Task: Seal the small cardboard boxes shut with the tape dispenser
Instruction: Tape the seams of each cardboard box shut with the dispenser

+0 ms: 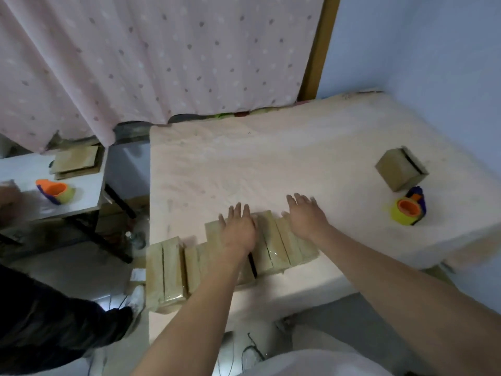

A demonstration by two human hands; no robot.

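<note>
Both hands lie flat, fingers straight, holding nothing. The left hand [238,230] presses a row of cardboard boxes [273,248]; the right hand [306,215] rests at its far end. A tape dispenser [409,210] sits well apart on the bed [271,164].

Single head-worn wide-angle view, looking forward and steeply down from above the bed's [298,158] near edge. Both forearms enter from the bottom of the frame. The near edge lies close; the far corner, the curtain [162,50] and the wall [420,50] recede behind.
</note>
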